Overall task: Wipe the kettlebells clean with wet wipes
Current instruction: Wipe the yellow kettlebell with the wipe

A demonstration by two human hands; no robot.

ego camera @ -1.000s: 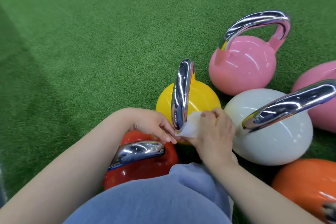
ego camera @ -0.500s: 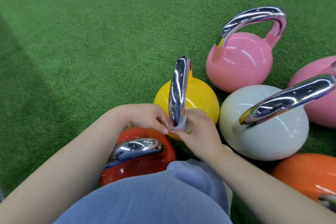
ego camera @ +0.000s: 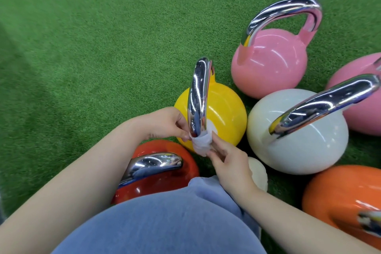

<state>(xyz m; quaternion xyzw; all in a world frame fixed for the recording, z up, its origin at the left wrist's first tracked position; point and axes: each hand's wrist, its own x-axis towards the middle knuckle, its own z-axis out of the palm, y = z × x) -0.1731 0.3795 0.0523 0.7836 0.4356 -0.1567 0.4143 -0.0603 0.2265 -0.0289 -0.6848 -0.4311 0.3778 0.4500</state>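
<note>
A yellow kettlebell (ego camera: pixel 224 113) with a chrome handle (ego camera: pixel 198 97) stands on the turf in front of me. A white wet wipe (ego camera: pixel 201 144) is wrapped round the near lower end of that handle. My left hand (ego camera: pixel 165 123) pinches the wipe from the left side. My right hand (ego camera: pixel 228 156) pinches it from the right and below. A red kettlebell (ego camera: pixel 181 173) sits just under my left forearm, close to my knee.
A white kettlebell (ego camera: pixel 299 144), two pink kettlebells (ego camera: pixel 268 68) (ego camera: pixel 362 117) and an orange kettlebell (ego camera: pixel 338 194) crowd the right side. My knee in blue fabric (ego camera: pixel 165 222) fills the bottom. A small cream round object (ego camera: pixel 257 173) lies by my right wrist. Green turf (ego camera: pixel 82 47) stretches left and ahead.
The wipe has gone from a loose sheet beside the handle to being wrapped round its lower end. Both hands have closed in on it there.
</note>
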